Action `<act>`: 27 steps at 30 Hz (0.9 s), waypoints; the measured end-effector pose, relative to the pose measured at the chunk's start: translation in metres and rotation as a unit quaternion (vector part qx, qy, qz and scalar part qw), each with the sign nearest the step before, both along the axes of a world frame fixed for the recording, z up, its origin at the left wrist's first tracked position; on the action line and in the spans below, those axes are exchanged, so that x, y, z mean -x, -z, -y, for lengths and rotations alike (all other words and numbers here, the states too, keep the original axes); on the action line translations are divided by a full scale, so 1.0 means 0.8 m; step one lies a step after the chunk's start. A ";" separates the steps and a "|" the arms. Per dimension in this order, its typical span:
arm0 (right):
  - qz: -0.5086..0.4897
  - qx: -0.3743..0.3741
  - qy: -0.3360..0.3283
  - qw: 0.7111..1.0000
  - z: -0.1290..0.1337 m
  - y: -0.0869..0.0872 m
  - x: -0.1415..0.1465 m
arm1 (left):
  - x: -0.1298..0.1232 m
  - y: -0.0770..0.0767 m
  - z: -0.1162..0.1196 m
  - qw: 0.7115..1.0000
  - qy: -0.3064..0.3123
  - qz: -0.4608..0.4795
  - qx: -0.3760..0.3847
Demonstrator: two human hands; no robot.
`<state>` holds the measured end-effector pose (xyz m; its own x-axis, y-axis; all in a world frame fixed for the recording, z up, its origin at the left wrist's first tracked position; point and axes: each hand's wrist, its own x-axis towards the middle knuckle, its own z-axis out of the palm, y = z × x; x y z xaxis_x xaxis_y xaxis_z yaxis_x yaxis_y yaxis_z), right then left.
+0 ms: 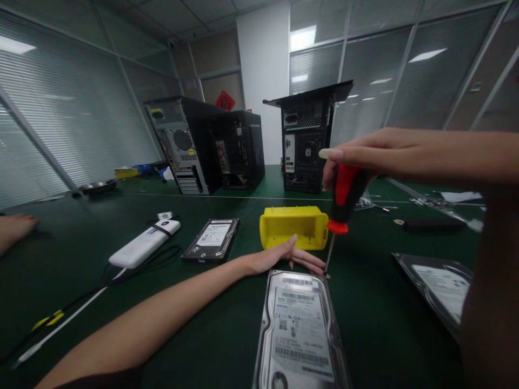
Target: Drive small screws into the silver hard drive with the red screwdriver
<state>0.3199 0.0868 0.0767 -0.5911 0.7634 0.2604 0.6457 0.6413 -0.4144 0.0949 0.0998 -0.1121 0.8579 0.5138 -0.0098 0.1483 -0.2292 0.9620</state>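
Note:
A silver hard drive [298, 329] lies label up on the green table, close to me. My right hand [354, 156] is wrapped round a red and black screwdriver [344, 197], held upright, its tip down at the drive's far right corner. My left hand [290, 256] rests beyond the drive's far edge with its fingers stretched towards that corner, beside the screwdriver tip. Just behind it stands a yellow bin [294, 227] on its side, with small dark bits inside.
More hard drives lie left [213, 239] and right [441, 286]. A white power strip [145, 243] with cables is at the left. Computer towers [190, 143] stand at the back. Another person's hand [16, 229] is at the left edge. Small parts [430, 202] lie at the right.

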 end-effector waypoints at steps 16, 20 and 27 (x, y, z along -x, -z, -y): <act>0.030 0.023 -0.040 0.998 -0.001 -0.001 0.003 | 0.001 0.000 0.002 0.999 0.016 0.033 0.003; 0.027 0.011 -0.012 1.000 0.009 -0.003 0.007 | 0.002 0.000 0.002 1.000 0.001 0.015 -0.007; 0.040 0.006 -0.039 0.998 0.000 -0.003 0.006 | 0.000 -0.002 0.005 0.999 -0.001 0.032 0.037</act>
<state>0.3155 0.0867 0.0794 -0.6675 0.7168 0.2017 0.6251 0.6866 -0.3712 0.0949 0.0960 -0.1107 0.8566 0.5160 0.0070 0.0868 -0.1576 0.9837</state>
